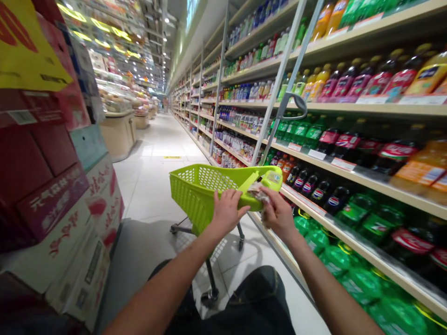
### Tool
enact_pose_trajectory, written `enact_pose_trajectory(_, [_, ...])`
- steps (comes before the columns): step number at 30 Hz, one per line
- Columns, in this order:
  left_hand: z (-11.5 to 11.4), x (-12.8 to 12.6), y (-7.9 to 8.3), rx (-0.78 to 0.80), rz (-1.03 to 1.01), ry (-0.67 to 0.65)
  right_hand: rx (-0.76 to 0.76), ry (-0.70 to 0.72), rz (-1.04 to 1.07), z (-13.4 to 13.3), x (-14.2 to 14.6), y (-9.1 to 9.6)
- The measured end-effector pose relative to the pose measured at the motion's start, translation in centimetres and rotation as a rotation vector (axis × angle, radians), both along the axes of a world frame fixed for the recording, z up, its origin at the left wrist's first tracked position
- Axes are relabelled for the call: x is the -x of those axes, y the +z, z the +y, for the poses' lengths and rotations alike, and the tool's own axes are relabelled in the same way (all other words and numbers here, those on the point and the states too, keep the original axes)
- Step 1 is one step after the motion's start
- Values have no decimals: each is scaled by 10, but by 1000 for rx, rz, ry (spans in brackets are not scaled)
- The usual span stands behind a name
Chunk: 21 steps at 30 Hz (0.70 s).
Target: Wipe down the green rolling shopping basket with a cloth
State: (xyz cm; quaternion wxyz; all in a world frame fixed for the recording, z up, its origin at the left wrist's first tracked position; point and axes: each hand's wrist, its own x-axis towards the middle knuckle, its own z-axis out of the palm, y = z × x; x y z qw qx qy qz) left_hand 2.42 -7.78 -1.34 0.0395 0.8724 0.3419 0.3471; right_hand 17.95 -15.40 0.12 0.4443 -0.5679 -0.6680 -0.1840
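Observation:
A lime-green shopping cart with a perforated basket stands in front of me on dark legs with wheels. My left hand rests against the near side of the basket, fingers spread and thumb out to the right. In my right hand is a crumpled, pale greyish cloth, pressed to the cart's green handle end. Part of the cloth hangs below my fingers. My hands partly hide the near rim.
Shelves of bottled drinks line the right side, close to the cart. Stacked drink cartons stand on the left, under a yellow sign. The tiled aisle floor runs ahead past wooden display counters. A grey hook-shaped handle sticks out from a shelf upright.

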Motion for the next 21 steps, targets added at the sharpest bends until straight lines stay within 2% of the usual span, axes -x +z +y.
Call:
enact_pose_trajectory(3, [14,-1,-5,21,24,-57,-30,-142,-52,-6,-16,2])
enact_pose_trajectory(5, [30,2,-12,110,51,-26,-58,-247,-31,-5,-25,2])
enact_pose_trajectory(7, [43,4,-21,169,81,25,-84,-276,-36,-2,-25,-1])
enact_pose_trajectory(9, [49,3,-28,161,101,41,-118,-247,-84,0,-18,-5])
enact_pose_trajectory(12, [46,-1,-33,126,103,48,-132,-177,-181,-2,-11,-11])
enact_pose_trajectory(15, [40,-1,-33,106,120,2,-93,-165,-223,-4,-22,-10])
enact_pose_trajectory(18, [35,-1,-32,104,149,-51,-110,-275,-174,-2,-34,-9])
enact_pose_trajectory(21, [30,-5,-34,117,163,-42,-117,-364,-202,9,-26,-17])
